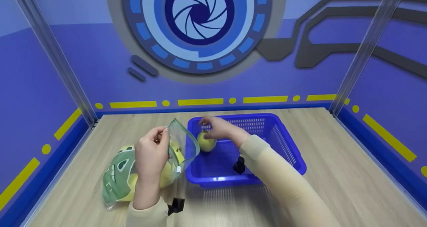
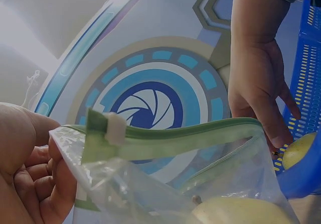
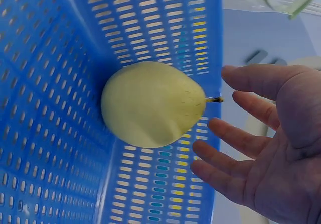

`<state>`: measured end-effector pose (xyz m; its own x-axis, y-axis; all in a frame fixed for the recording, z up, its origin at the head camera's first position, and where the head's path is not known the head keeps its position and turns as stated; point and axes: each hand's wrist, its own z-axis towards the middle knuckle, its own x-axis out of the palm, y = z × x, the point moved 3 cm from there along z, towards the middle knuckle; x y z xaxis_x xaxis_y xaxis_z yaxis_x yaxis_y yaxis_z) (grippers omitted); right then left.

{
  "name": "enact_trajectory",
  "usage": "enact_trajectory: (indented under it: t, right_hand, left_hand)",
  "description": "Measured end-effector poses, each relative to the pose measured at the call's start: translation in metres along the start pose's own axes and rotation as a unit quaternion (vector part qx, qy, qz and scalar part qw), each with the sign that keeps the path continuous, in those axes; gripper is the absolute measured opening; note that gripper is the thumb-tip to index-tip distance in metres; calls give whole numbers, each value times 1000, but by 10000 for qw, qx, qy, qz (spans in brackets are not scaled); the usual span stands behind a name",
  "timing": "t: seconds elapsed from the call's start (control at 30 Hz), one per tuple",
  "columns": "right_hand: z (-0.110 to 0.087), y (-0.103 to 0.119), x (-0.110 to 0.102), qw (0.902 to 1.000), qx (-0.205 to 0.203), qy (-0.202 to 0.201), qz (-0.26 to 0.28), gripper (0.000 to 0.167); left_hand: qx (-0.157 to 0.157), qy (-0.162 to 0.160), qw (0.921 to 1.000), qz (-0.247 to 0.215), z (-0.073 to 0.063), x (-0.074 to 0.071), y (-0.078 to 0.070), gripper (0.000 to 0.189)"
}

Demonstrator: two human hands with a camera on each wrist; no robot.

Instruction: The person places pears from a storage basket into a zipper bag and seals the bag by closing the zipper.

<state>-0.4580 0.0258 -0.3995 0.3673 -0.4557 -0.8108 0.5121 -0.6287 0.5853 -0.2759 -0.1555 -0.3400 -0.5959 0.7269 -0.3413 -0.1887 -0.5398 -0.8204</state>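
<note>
In the head view my left hand (image 1: 152, 153) pinches the edge of a clear zip bag (image 1: 115, 183) with green trim, a slider and a printed cartoon face. The bag's mouth gapes toward the basket. Yellow fruit fills it, and a pear (image 2: 241, 211) with a stem shows inside in the left wrist view. Across from it, a blue plastic basket (image 1: 245, 183) holds one yellow-green pear (image 1: 206, 143) in its left corner. Over that pear is my right hand (image 1: 218, 127); in the right wrist view its fingers (image 3: 235, 136) are spread around the stem end, apart from the fruit.
The basket's slotted walls rise around the pear. A wooden tabletop (image 1: 347, 173) lies beneath everything, closed in by a purple-blue back panel (image 1: 86, 63) and side panels. Metal posts (image 1: 363, 50) stand at the back corners.
</note>
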Motion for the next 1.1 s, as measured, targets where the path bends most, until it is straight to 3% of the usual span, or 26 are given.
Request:
enact_trajectory:
  t: [0.53,0.73,1.1]
  right_hand:
    - [6,-5,18,9960,57,384,-806,53]
    - [4,-9,21,9956,432,558,-623,61]
    - [-1,-9,27,9932,703,801,-463,62]
  left_hand:
    - [-50,66,9999,-103,0,-1,0,16]
    - [16,51,9999,-114,0,-1,-1,17]
    - [107,-68,9999,-22,0,0,1,16]
